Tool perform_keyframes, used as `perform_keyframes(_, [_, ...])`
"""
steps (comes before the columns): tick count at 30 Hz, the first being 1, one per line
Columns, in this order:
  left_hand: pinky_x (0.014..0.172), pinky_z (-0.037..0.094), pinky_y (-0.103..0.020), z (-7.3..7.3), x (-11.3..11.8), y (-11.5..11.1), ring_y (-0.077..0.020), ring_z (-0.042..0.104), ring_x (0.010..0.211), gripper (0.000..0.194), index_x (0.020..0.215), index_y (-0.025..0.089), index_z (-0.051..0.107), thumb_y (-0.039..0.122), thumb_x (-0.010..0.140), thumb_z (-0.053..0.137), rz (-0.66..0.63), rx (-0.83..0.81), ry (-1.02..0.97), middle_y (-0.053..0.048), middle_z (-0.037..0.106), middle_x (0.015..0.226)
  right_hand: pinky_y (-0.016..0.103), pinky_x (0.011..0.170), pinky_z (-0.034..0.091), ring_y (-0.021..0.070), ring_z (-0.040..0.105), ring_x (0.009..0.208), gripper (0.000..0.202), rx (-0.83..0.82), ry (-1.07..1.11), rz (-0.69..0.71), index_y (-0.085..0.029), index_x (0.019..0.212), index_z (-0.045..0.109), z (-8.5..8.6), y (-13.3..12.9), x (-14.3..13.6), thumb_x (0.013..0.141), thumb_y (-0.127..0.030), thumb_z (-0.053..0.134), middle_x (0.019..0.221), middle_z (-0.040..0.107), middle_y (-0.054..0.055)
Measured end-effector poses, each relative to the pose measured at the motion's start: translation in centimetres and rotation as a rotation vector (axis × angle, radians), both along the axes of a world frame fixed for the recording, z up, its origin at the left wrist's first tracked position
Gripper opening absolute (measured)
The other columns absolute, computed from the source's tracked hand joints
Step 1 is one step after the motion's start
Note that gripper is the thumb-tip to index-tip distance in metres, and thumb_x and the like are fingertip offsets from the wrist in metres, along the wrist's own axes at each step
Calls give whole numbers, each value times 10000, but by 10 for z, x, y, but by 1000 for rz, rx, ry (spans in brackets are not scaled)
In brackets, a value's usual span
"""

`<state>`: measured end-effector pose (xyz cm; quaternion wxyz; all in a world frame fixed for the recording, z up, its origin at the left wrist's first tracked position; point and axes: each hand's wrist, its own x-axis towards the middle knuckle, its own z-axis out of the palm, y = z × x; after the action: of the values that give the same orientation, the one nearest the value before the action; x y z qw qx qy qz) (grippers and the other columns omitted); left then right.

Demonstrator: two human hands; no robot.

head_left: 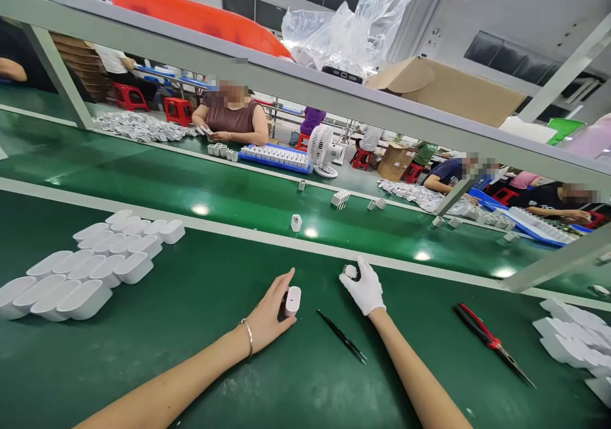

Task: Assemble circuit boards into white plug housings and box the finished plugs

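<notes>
My left hand [271,311], bare with a bracelet at the wrist, is open around a white charger housing [293,300] with a small slot in its end face. The index finger stretches past the housing and the thumb lies by its lower edge; whether they touch it is hard to see. My right hand [366,289], in a white glove, is closed on a small white charger part [351,271] with a darker end, partly hidden by the fingers. Between my forearms, black tweezers [342,336] lie on the green table.
White housings [86,267] stand in rows at left; more white pieces [575,337] lie at right. Red-handled pliers [494,343] rest right of my arm. Beyond the pale strip, a white charger [296,223] stands on the green belt. A shelf beam [296,79] crosses above; co-workers sit opposite.
</notes>
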<state>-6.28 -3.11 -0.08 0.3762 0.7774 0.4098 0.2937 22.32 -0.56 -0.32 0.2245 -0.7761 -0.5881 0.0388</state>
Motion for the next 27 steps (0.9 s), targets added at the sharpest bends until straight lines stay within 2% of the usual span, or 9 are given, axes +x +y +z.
perform_keyframes(3, [945, 432, -402, -5, 2, 3, -223, 517, 1042, 680, 1308, 239, 391, 108, 692, 647, 1, -47, -19, -73, 521, 1149, 391, 863, 416, 283, 474, 1125, 525, -42, -8, 60, -256, 1269, 484, 3, 0, -5, 776, -435, 520, 1182, 571, 70])
perform_keyframes(6, [927, 435, -410, -6, 3, 4, -234, 504, 1040, 551, 1163, 234, 531, 115, 654, 702, -23, -42, -41, -53, 561, 1077, 391, 871, 407, 271, 474, 1124, 507, -51, 9, 170, -278, 1253, 503, 7, -6, -2, 764, -397, 563, 1175, 582, 56])
perform_keyframes(10, [953, 405, -426, -4, 2, 4, -236, 491, 1058, 595, 1195, 248, 526, 119, 651, 729, -32, -26, -55, -48, 576, 1085, 408, 917, 401, 255, 501, 1123, 484, -42, 67, 272, -286, 1201, 550, 9, -14, 9, 721, -299, 611, 1164, 601, 45])
perform_keyframes(13, [977, 382, -431, 0, 2, 3, -232, 486, 1073, 622, 1217, 253, 519, 104, 653, 733, -55, -15, -50, -47, 580, 1110, 390, 858, 470, 225, 606, 958, 454, -17, 139, 256, -216, 1150, 570, 13, -20, 4, 706, -297, 620, 1025, 654, 61])
perform_keyframes(16, [981, 385, -419, 4, 3, 0, -223, 497, 1072, 621, 1226, 265, 518, 101, 665, 727, -82, -2, -63, -44, 573, 1123, 337, 773, 527, 180, 646, 794, 416, 61, 266, 301, -187, 1081, 567, 22, -36, -21, 694, -323, 636, 927, 672, 43])
perform_keyframes(19, [956, 417, -374, 6, 3, -3, -205, 517, 1055, 593, 1232, 280, 518, 120, 695, 711, -113, 39, -106, -40, 552, 1137, 322, 722, 541, 171, 642, 735, 379, 205, 370, 453, -193, 1025, 573, 33, -57, -53, 671, -293, 665, 906, 674, 41])
perform_keyframes(24, [902, 463, -342, 7, 4, -5, -181, 544, 997, 528, 1256, 293, 506, 141, 771, 648, -113, 160, -178, -46, 537, 1098, 297, 701, 495, 173, 606, 750, 245, 357, 122, 739, -222, 922, 594, 41, -74, -81, 681, -196, 625, 859, 659, 37])
perform_keyframes(27, [892, 473, -344, 6, 4, -5, -171, 547, 973, 533, 1246, 305, 515, 109, 767, 642, -110, 184, -188, -42, 520, 1082, 276, 651, 459, 160, 565, 699, 166, 406, -26, 784, -226, 853, 586, 41, -72, -84, 693, -180, 578, 797, 633, 29])
